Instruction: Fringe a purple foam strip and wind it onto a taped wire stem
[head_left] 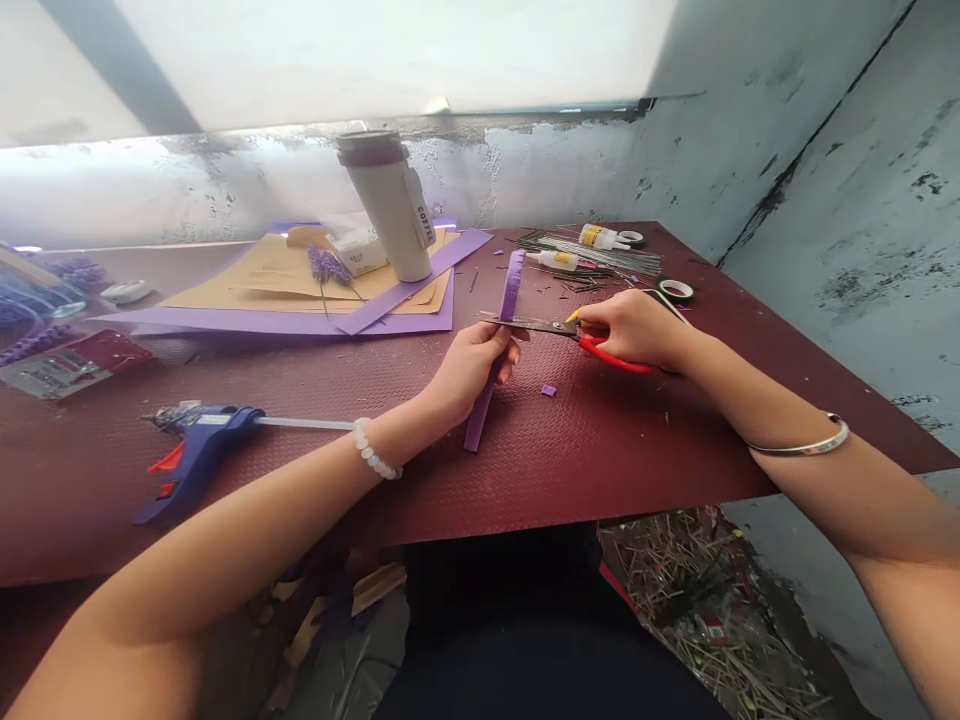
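Note:
My left hand [480,362] is closed on a narrow purple paper strip [480,415], which sticks out above and below the fingers. The upper part of the strip is bent and looks fringed along its edge. In my right hand [626,325] is a pair of scissors [600,352] with red handles. Their blades lie across the strip just above my left fingers; whether they are parted I cannot make out. A small purple paper scrap [549,390] rests on the table below the blades.
Glue bottles [598,237], thin wires [622,258] and a tape roll [675,290] lie at the back right. A coffee cup [386,210] stands on brown paper [247,285] over purple sheets. At left are a blue glue gun [214,445] and a box [75,362].

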